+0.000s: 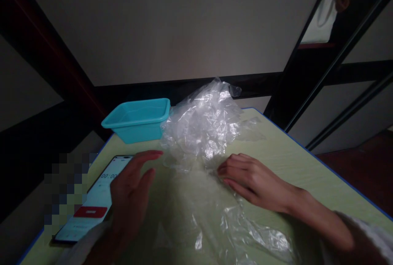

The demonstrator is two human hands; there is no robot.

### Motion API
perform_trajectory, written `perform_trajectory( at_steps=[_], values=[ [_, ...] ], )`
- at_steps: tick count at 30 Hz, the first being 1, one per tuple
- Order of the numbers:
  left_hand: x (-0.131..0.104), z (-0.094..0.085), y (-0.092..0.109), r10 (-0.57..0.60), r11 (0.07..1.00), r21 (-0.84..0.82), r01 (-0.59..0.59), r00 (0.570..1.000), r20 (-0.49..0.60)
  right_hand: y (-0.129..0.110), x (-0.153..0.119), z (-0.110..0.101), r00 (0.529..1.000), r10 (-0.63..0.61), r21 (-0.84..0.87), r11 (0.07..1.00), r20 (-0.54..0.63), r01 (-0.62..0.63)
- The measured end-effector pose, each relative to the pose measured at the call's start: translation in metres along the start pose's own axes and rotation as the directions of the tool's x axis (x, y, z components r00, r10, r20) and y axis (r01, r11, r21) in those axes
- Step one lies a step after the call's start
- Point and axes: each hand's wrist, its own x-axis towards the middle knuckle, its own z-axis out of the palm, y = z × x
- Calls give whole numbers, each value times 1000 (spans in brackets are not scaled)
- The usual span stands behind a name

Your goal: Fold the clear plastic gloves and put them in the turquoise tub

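A clear plastic bag [196,203] lies spread on the table between my hands, and a heap of crumpled clear plastic bags [205,121] rises just behind it. My right hand [248,179] is closed at the right side of the spread bag, its fingertips together on the film. To the left, my left hand [132,191] holds nothing. Its thumb and fingers are apart and curve toward the plastic without gripping it. Where the spread bag ends and the heap begins is hard to make out.
A turquoise plastic basin [141,133] stands at the back left, beside the heap. A smartphone [92,195] showing a timer lies under and beside my left forearm. The pale table [276,154] has a blue edge and stands before grey panels. A white bag [322,19] sits at the upper right.
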Motion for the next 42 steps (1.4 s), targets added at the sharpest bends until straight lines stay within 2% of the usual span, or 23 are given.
perform_trajectory(
  at_steps=[2, 3, 5, 9, 12, 14, 16, 23, 28, 34, 37, 42],
  values=[
    [-6, 5, 3, 117, 977, 159, -143, 980, 162, 4, 0, 1, 999, 33, -9, 999, 22, -33],
    [-10, 7, 3, 163, 952, 210, -221, 952, 259, 5, 0, 2, 998, 57, -21, 998, 29, -56],
    [-19, 12, 1, 227, 898, 252, -360, 871, 436, 9, 0, 2, 994, 109, -50, 993, 24, -107],
    [-33, 17, -4, 226, 795, 265, -545, 672, 706, 18, 0, 2, 974, 224, -53, 973, -33, -225],
    [-37, 18, -4, 161, 750, 245, -615, 528, 834, 26, 0, 4, 954, 295, -26, 955, -55, -297],
    [-36, 18, -2, 111, 742, 240, -626, 467, 877, 29, 1, 6, 951, 308, -11, 951, -32, -308],
    [-36, 18, -2, 78, 741, 239, -627, 434, 898, 30, 2, 8, 956, 292, -9, 956, 9, -292],
    [-37, 19, -6, -23, 736, 289, -612, 404, 915, 24, 5, 7, 959, 261, -88, 964, 108, -252],
    [-33, 18, -4, -110, 742, 341, -577, 397, 911, 22, 3, 5, 953, 290, 72, 952, 87, -296],
    [-34, 15, -8, -124, 749, 357, -558, 411, 903, 18, 2, -7, 937, 313, 211, 916, 158, -341],
    [-33, 15, -6, -152, 741, 383, -552, 417, 896, 20, -1, -16, 931, 344, 129, 925, 123, -359],
    [-34, 15, -6, -180, 735, 398, -549, 407, 895, 32, -12, -25, 894, 444, -201, 882, 58, -426]
  ],
)
